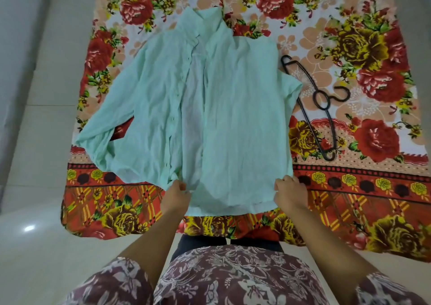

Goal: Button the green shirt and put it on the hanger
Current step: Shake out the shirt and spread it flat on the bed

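Note:
The pale green shirt lies spread on a flowered bed sheet, collar at the far end, front unbuttoned with a gap between the two plackets. My left hand pinches the hem at the lower left of the front. At the lower right edge of the hem, my right hand grips the cloth. A black hanger lies flat on the sheet just right of the shirt, its hook pointing right.
The red, yellow and peach flowered sheet covers the bed and hangs over its near edge. Pale floor tiles run along the left side. My patterned clothing fills the bottom of the view.

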